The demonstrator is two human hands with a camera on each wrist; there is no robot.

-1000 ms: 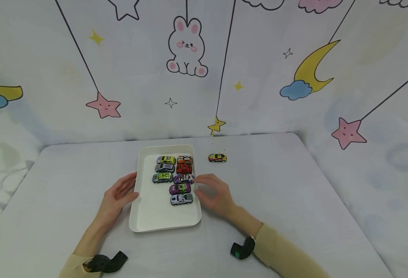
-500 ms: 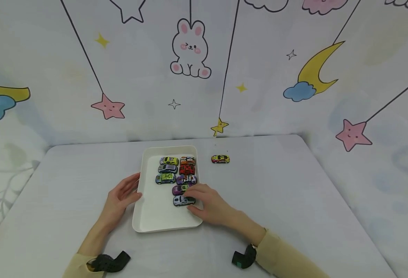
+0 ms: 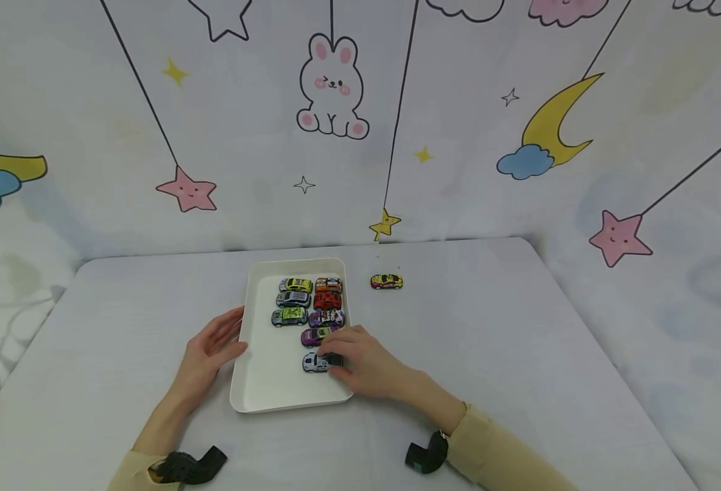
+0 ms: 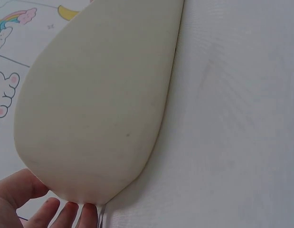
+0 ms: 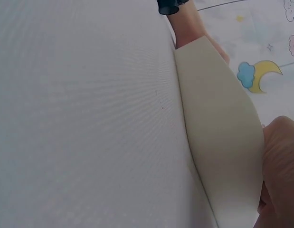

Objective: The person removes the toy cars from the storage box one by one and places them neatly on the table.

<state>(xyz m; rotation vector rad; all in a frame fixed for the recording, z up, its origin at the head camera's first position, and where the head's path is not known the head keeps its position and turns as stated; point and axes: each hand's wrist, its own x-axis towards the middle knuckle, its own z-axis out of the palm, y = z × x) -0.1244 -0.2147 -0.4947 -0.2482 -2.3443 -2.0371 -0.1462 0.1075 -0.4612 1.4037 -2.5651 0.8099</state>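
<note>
A white and grey toy car (image 3: 315, 363) lies in the lower right of the white tray (image 3: 268, 395); my right hand (image 3: 363, 361) pinches it between thumb and fingers, covering its right end. Just above it sits a purple toy car (image 3: 313, 337), partly hidden by those fingers. My left hand (image 3: 203, 351) rests with relaxed fingers against the tray's left side. In the left wrist view, its thumb and fingertips (image 4: 47, 211) are at the tray's outer wall (image 4: 99, 118). The right wrist view shows the tray wall (image 5: 222, 128) beside the right hand (image 5: 282, 166), with the car hidden.
More toy cars stand in the tray: a left column with a yellow car (image 3: 295, 285) at its top, and a right column including a red car (image 3: 327, 300). One yellow and red car (image 3: 387, 281) lies on the white tabletop (image 3: 489, 341), right of the tray.
My right hand has moved from the tray's right edge onto the white and grey car, gripped it and shifted it slightly toward me, widening its gap from the purple car. The left hand stays put.
</note>
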